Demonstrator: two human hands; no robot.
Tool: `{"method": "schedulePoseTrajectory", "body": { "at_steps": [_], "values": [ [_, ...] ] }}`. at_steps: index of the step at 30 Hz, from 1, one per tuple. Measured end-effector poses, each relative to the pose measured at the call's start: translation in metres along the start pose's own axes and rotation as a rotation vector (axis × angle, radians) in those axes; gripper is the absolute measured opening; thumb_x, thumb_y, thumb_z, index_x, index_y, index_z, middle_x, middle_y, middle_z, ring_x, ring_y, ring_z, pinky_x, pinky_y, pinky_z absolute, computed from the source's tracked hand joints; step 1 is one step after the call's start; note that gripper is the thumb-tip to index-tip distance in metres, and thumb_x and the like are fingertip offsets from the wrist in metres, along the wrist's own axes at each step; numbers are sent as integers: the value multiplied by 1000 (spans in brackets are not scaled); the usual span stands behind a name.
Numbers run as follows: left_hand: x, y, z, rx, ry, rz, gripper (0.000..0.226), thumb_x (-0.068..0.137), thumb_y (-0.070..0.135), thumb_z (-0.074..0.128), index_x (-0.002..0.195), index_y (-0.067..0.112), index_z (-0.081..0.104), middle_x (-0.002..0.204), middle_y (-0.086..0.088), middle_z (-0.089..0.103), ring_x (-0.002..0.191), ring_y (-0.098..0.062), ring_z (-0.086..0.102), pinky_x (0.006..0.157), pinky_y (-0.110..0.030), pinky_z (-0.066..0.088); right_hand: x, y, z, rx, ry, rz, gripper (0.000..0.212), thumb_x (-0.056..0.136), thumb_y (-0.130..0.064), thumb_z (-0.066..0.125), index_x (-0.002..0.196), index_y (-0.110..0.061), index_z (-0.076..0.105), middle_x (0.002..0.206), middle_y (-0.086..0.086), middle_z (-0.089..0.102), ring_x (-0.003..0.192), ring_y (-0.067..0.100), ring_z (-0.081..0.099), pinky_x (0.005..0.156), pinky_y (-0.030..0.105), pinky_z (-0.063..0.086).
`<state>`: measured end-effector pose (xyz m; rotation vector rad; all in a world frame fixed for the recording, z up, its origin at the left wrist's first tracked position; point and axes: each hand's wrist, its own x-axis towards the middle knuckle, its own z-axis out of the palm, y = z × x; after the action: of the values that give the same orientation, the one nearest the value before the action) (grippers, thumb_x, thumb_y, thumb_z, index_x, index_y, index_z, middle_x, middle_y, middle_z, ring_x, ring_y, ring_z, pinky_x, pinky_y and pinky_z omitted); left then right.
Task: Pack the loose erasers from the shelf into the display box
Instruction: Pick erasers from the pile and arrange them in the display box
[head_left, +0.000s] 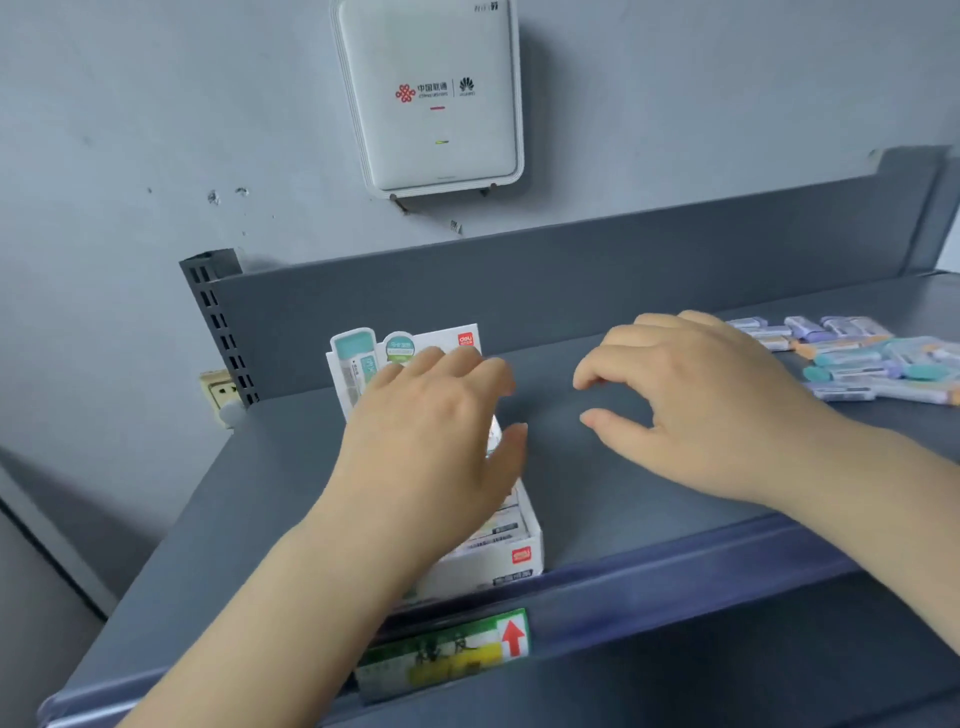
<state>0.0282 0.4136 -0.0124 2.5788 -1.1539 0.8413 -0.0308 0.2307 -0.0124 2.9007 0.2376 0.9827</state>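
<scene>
Head view. A grey metal shelf runs across the middle of the frame, with its back panel behind and a clear price rail along the front edge.

The white cardboard display box stands at centre left of the shelf, against the front rail. Its printed header card rises at the rear. Erasers are visible inside the box near its front wall.

The left hand lies palm down over the box, covering most of its opening. The fingers are extended and loosely spread; whether they press on the contents cannot be told.

The right hand hovers above bare shelf at centre right, fingers loosely curled, holding nothing.

The loose erasers lie in a scattered pile at the right edge of the frame, well apart from the box.

A white router is mounted on the wall at top centre. A green label with a red arrow sits in the price rail at bottom centre.
</scene>
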Motion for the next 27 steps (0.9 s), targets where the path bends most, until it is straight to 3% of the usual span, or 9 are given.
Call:
{"method": "schedulePoseTrajectory", "body": {
  "at_steps": [4, 7, 9, 12, 16, 20, 22, 27],
  "values": [
    [22, 46, 13, 102, 31, 82, 37, 72, 43, 36, 77, 19, 64, 69, 5, 61, 62, -21, 59, 55, -30, 46, -26, 33, -17, -67, -54, -22, 21, 74, -40, 54, 79, -24, 67, 69, -11, 62, 65, 16, 55, 62, 25, 34],
    [41, 85, 27, 121, 42, 115, 32, 71, 43, 44, 78, 21, 66, 68, 7, 62, 61, -19, 61, 54, -26, 46, -50, 73, -30, 17, -143, 32, 24, 87, -43, 49, 102, -29, 61, 91, -13, 59, 93, 13, 52, 77, 27, 32],
    [52, 113, 38, 104, 35, 117, 27, 68, 42, 53, 78, 22, 67, 69, 8, 64, 60, -18, 62, 53, -27, 46, -70, 101, -37, 73, -159, 67, 24, 86, -44, 49, 103, -31, 59, 88, -16, 51, 98, 11, 51, 78, 25, 32],
    [65, 156, 55, 62, 14, 107, 26, 68, 41, 54, 77, 21, 68, 67, 7, 65, 58, -18, 62, 51, -29, 47, -99, 141, -46, 76, -184, 118, 19, 86, -44, 49, 99, -33, 58, 92, -19, 52, 91, 9, 47, 71, 21, 35],
    [81, 207, 74, 59, -27, 115, 27, 70, 42, 49, 75, 21, 66, 66, 6, 63, 57, -20, 60, 50, -29, 45, -129, 188, -54, 77, -187, 147, 18, 84, -43, 51, 96, -33, 59, 99, -17, 60, 95, 10, 52, 81, 26, 39],
    [101, 241, 84, 12, -141, 101, 27, 84, 41, 51, 98, 21, 63, 93, 5, 65, 89, -22, 60, 75, -31, 42, -146, 229, -58, 130, -180, 248, 7, 81, -40, 55, 81, -34, 57, 83, -18, 57, 88, 9, 52, 66, 23, 37],
    [112, 250, 91, -15, -131, 113, 30, 87, 42, 49, 108, 23, 59, 106, 6, 62, 102, -20, 55, 83, -29, 37, -151, 247, -60, 156, -179, 293, 8, 80, -40, 57, 77, -32, 55, 76, -17, 53, 82, 8, 50, 65, 23, 40],
    [136, 272, 106, -67, -95, 85, 28, 85, 40, 51, 107, 24, 61, 101, 7, 63, 98, -20, 58, 81, -30, 39, -150, 287, -53, 219, -201, 370, 9, 79, -40, 61, 82, -32, 61, 79, -16, 58, 71, 1, 46, 67, 27, 41]
  ]
}}
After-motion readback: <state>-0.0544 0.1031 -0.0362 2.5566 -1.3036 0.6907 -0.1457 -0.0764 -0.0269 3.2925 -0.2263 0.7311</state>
